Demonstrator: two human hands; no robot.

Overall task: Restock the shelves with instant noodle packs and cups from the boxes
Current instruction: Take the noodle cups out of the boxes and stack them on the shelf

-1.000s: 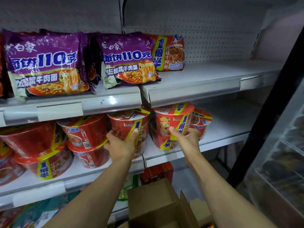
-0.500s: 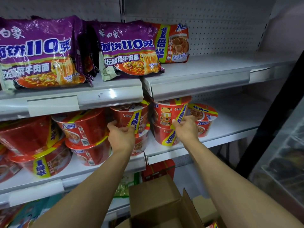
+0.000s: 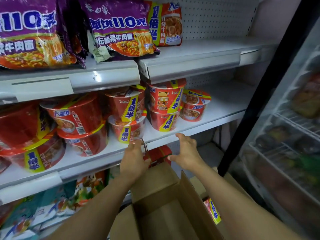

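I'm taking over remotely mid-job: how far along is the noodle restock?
Done: cups stand two high on the middle shelf, the newest stacks and near the centre. In hand: nothing; the left hand and right hand are empty below the shelf edge. Left: bare shelf to the right, and a cup beside the cardboard box.

views: one, head-worn wide-angle | faces: forward and slightly down at the white metal store shelves (image 3: 199, 125) | range: close, arm's reach, shelf edge just beyond the fingers (image 3: 180, 136) | frame bottom: open brown cardboard box (image 3: 155, 184) below both forearms | right edge: glass-fronted cooler (image 3: 294, 135) | shared: none
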